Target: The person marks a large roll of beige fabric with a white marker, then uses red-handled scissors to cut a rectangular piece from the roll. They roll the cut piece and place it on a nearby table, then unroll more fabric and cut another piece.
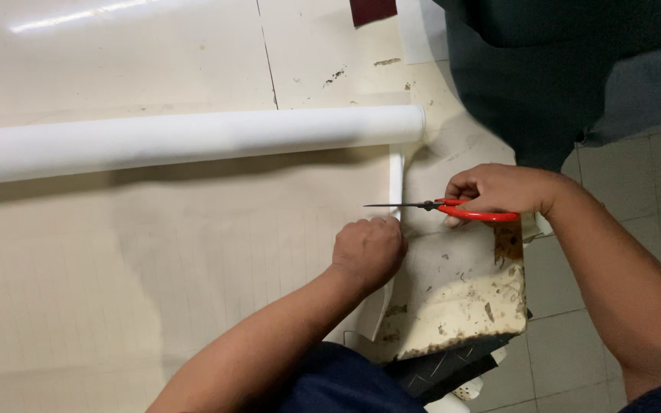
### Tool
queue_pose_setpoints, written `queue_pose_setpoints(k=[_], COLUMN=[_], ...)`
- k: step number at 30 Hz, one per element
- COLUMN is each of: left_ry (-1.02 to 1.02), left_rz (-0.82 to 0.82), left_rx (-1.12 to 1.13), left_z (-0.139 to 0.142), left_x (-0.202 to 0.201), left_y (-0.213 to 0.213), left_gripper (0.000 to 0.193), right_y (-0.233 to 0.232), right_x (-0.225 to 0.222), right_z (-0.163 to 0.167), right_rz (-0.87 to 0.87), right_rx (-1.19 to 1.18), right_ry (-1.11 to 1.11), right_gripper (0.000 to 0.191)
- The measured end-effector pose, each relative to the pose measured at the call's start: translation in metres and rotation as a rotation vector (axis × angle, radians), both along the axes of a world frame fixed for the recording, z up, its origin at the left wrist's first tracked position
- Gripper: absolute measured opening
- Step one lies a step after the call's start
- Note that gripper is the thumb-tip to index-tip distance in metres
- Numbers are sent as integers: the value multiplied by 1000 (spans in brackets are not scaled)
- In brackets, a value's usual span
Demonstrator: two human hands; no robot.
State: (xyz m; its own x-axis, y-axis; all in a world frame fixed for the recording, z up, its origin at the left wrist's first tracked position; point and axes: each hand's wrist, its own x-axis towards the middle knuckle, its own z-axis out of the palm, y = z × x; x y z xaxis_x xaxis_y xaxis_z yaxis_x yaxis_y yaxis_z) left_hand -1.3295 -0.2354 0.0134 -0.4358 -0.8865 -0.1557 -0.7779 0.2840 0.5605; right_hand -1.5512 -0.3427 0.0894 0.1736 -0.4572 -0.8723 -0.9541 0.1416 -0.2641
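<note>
- A pair of red-handled scissors with slim dark blades (441, 206) lay level at right of centre, tips pointing left into the right edge of a broad sheet of cream, faintly gridded paper (193, 268).
- The right hand (499, 190) gripped the red handles, fingers curled through and around them; the blades looked nearly closed.
- The left hand (369, 251), just below the blades, was bunched into a loose fist with its fingers pinching the sheet's edge.
- The cut appeared barely begun: only the blade tips had passed the edge, and almost the whole width of the sheet toward the left of the frame stood uncut.
- A long white roll of the same material (193, 138) ran across the upper half, and a narrow white strip (396, 172) hung from its right end down to the scissors.
- Beneath lay a worn, stained cream table (460, 291), its chipped corner at lower right.
- A person's dark green garment (537, 76) filled the upper right, above grey floor tiles (575, 344).
</note>
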Motion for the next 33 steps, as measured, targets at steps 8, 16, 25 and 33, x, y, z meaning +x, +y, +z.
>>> queue_pose_setpoints(k=[8, 16, 25, 33], left_ry=[5, 0, 105, 147], left_rz=[3, -45, -15, 0], left_rx=[-109, -49, -101, -105], left_z=[-3, 1, 12, 20], left_x=[3, 7, 17, 26], left_y=[5, 2, 9, 13], left_gripper=[17, 17, 22, 24], right_y=[1, -1, -1, 1], right_x=[2, -4, 22, 25], right_z=[-8, -9, -9, 2], right_rz=[-42, -65, -17, 7], right_rx=[14, 8, 22, 56], right_ry=[8, -98, -141, -94], right_gripper=[52, 42, 43, 51])
